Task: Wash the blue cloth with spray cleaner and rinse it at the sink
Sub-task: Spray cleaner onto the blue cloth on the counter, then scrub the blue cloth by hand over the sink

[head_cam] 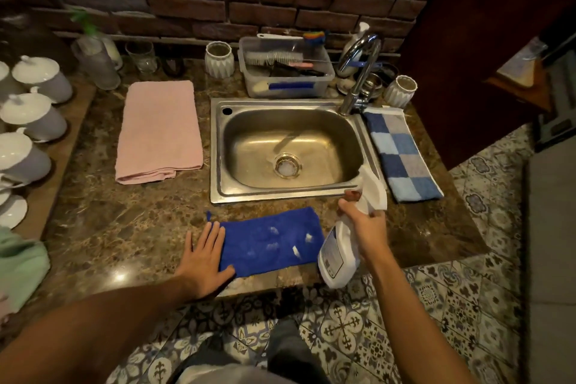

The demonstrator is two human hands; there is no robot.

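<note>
— Two hands in shot, w/ what?
— Left hand [204,260] flat, fingers spread, pressing the blue cloth's [271,242] edge at 9 o'clock. Cloth lies on the marble counter [118,227], at 6 o'clock of the steel sink [288,146], foam spots on it.
— Right?
— Right hand [365,227] curled round the neck of the white spray cleaner bottle [338,254], at 3 o'clock of cloth, tilted.

arms: bare, no sleeves | wrists: nothing worn | legs [280,349]: dark grey trousers
</note>
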